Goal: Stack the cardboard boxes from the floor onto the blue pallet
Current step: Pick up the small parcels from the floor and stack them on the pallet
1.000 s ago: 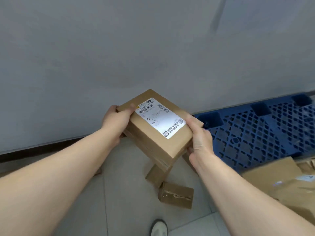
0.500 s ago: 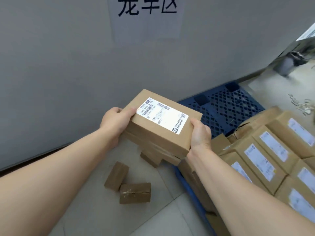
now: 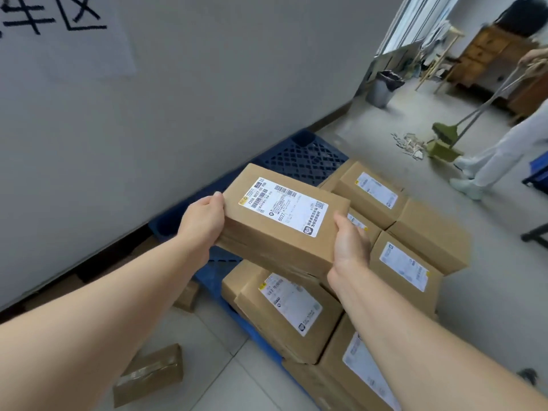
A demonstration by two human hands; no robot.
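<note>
Hands, box now over pallet (blue)

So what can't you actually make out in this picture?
Head view, wall sign: cut off by the top and left edges, not readable whole.
Head view, blue pallet: mostly covered by the stacked boxes and the held box.
Head view, held box's label: fine print too small to read.
Head view, person sweeping: cut off by the right edge.

Boxes: at least nine; pallet: one; hands: two.
</note>
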